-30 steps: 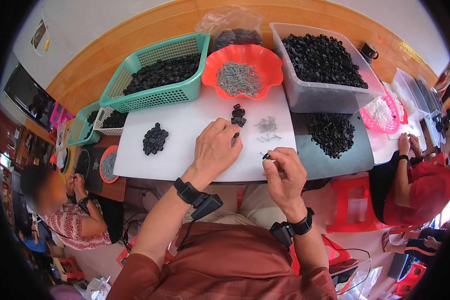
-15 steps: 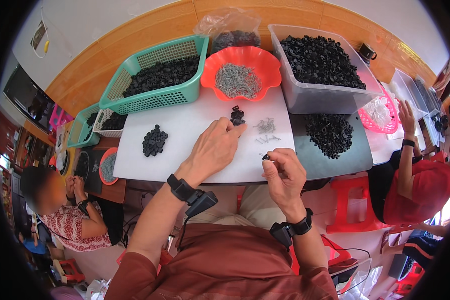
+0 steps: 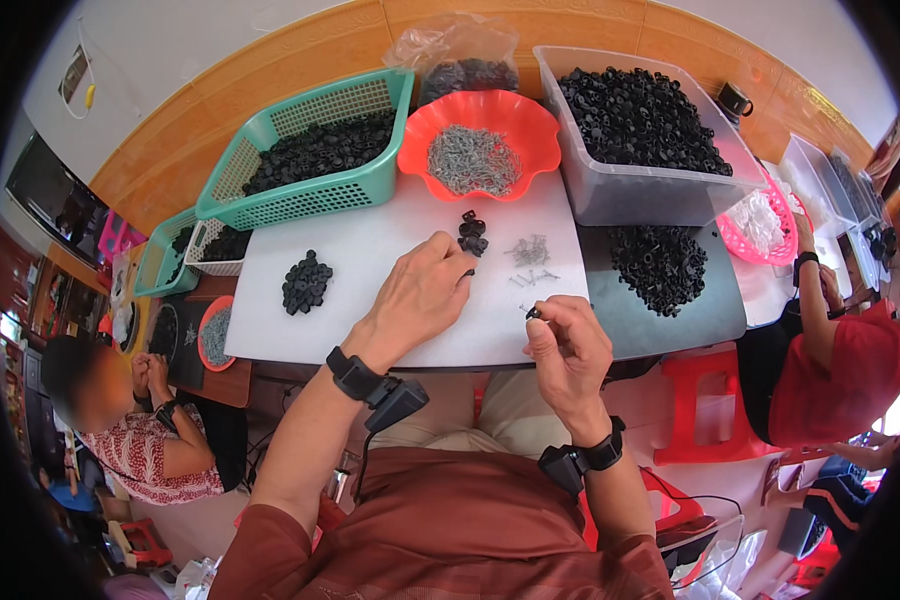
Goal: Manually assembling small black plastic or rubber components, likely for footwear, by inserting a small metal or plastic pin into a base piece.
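Observation:
My left hand (image 3: 420, 295) is over the white board (image 3: 370, 240), fingers drawn together. At its fingertips shows a dark edge of a small black plastic part (image 3: 470, 271), mostly hidden by the fingers. Just beyond lie a few black plastic parts (image 3: 473, 228) in a short row. My right hand (image 3: 573, 350) is raised at the board's near edge, thumb and forefinger pinching a small black plastic part with a screw (image 3: 526, 311) poking out of it. Between the hands and farther off, a small heap of screws (image 3: 530, 250) lies with several loose screws (image 3: 535, 277) nearer me.
A heap of black parts (image 3: 307, 281) sits left on the board. Behind stand a green basket (image 3: 315, 195), a red bowl of screws (image 3: 540, 140) and a clear bin (image 3: 660, 200). More black pieces (image 3: 658, 270) lie right. Co-workers sit at both sides.
My left hand has drawn slightly left and toward me, away from the row of black parts. My right hand holds almost still. The right-hand co-worker's raised arm has come down.

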`<state>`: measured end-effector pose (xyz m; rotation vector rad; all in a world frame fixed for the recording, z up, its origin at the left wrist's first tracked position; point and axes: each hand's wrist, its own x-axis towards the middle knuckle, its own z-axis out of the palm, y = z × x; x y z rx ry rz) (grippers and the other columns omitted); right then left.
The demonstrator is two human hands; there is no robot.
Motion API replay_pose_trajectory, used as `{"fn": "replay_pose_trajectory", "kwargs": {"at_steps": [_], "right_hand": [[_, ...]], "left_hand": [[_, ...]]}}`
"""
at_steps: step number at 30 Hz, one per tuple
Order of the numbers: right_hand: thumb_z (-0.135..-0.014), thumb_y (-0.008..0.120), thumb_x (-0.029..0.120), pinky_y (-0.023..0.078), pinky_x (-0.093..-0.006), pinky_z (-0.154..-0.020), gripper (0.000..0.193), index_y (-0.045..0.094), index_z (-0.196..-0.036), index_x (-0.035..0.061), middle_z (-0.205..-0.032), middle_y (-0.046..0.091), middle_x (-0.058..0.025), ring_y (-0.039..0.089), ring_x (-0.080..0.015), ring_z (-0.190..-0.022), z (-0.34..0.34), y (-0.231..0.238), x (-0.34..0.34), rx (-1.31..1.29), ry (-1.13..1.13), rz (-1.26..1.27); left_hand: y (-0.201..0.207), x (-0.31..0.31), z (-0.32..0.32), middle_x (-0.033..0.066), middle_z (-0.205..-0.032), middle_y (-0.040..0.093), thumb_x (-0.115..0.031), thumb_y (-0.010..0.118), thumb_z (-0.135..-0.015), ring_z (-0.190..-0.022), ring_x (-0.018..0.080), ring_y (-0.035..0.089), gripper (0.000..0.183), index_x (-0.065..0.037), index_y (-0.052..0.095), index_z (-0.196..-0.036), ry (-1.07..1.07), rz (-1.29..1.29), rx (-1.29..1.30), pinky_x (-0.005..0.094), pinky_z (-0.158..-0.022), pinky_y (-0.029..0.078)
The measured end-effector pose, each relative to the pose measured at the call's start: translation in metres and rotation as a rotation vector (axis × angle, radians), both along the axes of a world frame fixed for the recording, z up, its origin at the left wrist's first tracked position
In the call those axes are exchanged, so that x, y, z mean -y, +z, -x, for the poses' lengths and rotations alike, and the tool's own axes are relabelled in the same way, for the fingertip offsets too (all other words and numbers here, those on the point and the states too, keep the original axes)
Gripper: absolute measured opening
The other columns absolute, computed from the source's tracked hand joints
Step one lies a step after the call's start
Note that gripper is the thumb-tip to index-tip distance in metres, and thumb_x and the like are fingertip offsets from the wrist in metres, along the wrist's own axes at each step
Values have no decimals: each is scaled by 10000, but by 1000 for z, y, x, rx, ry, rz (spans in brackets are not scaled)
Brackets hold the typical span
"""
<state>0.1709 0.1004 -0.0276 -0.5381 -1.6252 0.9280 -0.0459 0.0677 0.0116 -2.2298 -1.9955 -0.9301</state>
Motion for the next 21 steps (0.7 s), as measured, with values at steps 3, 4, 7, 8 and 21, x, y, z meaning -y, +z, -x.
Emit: {"fn": "replay_pose_trajectory", "kwargs": {"at_steps": [3,4,7,8,21], "right_hand": [[-939,732,26,459,-230,-562,150,679,-1070,-21,-985,653,-96,594,-94,-642,0,-1,0,2,-2,-4],[-939,732,27,459,-230,-563,152,678,-1073,-21,-985,652,-96,594,-95,-643,0,-1,0,6,-3,-7],[-940,731,27,464,-231,-567,151,678,-1073,-21,-984,653,-97,596,-96,-646,-1,1,0,17,-6,-11],[-940,731,27,464,-231,-567,151,678,-1073,-21,-984,653,-97,596,-96,-646,-1,0,0,16,-6,-11],[-943,728,25,469,-232,-576,148,677,-1074,-19,-993,652,-97,589,-94,-648,0,0,1,17,3,11]], "left_hand": [[-1,1,0,130,-1009,633,-14,675,-827,-849,314,671,240,-17,737,-1058,-6,13,17,397,-745,559],[-1,2,0,124,-1012,635,-17,676,-831,-852,306,676,234,-18,741,-1056,6,17,39,389,-748,559],[7,6,-1,115,-1012,647,-21,692,-834,-844,280,682,221,-16,745,-1049,30,43,121,372,-755,560],[8,6,-2,112,-1010,657,-24,708,-833,-833,262,684,215,-14,746,-1044,40,62,183,362,-759,561],[12,30,-8,125,-1142,729,-6,732,-918,-980,153,705,197,27,735,-1113,27,273,1008,295,-842,590]]}}
